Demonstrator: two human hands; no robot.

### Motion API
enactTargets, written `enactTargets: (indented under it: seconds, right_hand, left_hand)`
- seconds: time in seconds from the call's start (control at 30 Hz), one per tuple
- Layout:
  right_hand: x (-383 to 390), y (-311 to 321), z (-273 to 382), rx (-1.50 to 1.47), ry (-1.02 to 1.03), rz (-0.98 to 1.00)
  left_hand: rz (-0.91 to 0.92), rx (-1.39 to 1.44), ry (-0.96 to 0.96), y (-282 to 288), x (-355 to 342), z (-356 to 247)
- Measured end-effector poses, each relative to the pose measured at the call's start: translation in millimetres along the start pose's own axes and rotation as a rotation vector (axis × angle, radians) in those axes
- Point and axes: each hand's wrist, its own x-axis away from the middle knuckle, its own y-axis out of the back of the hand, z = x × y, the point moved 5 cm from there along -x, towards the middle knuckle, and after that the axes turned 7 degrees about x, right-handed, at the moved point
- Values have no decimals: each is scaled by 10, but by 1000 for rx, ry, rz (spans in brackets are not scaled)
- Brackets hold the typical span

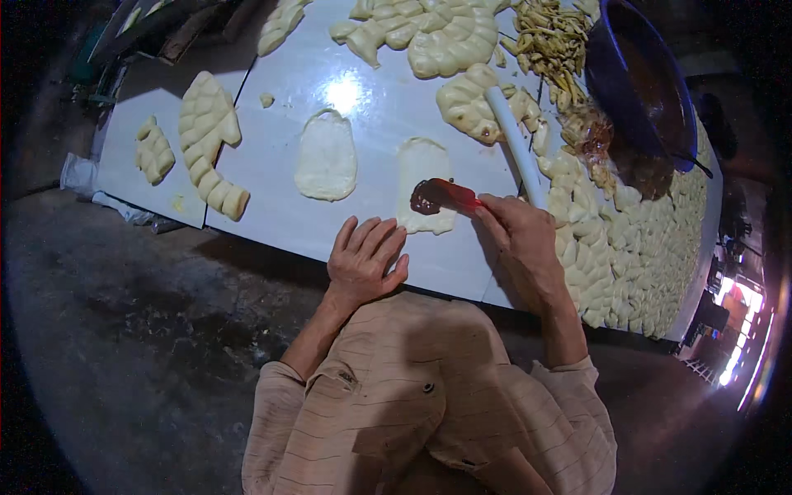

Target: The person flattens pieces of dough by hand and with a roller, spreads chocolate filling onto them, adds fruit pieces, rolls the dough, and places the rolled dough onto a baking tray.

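My right hand [521,239] is closed around the handle of a red spatula [454,195]. Its blade lies over a flattened dough sheet [423,157], where a dark brown, glossy filling [423,200] is spread on the lower middle. My left hand [368,257] rests on the table edge, fingers stretched out and apart, just left of the sheet's lower end, holding nothing. A second flattened dough sheet [326,157], bare on top, lies further left.
A white-topped table [272,165] carries shaped dough pieces [210,124] at left and many more [627,256] at right. A pale rolling pin [518,148] lies right of centre. Beyond it are a dark blue basin [602,66] and a heap of thin yellowish strips [554,49].
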Motion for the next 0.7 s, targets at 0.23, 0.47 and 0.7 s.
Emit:
enactTargets:
  seconds: [0.23,0.47,0.7]
  right_hand:
    - [33,-77,-123,-108,-163,88]
    - [-15,-72,-349,-199,-259,209]
    - [-251,363,-904,-1065,-513,196]
  left_hand:
    - [32,-19,-12,5,-23,-22]
    - [12,-58,-72,-11,-117,-40]
    - [225,-123,-30,-40,-6,-1]
